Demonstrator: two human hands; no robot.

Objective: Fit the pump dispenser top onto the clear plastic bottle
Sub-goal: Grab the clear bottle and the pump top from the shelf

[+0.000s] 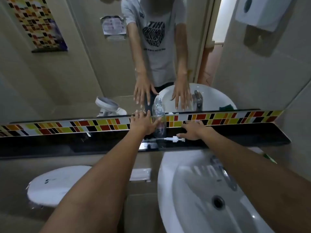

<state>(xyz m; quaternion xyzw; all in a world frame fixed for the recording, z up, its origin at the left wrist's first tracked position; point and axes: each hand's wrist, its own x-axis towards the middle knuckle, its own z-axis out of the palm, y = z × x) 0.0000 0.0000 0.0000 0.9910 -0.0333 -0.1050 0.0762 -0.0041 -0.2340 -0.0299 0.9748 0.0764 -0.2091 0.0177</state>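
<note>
Nothing fitted yet: pump dispenser top lies at the clear plastic bottle's four o'clock (both hands spread, empty).

We see a glossy black shelf under the mirror. On it the clear bottle stands upright, and the white pump lies flat just beside its base.

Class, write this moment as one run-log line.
left hand: open, by clear bottle | right hand: open, at pump top lying on shelf | pump not fitted
</note>
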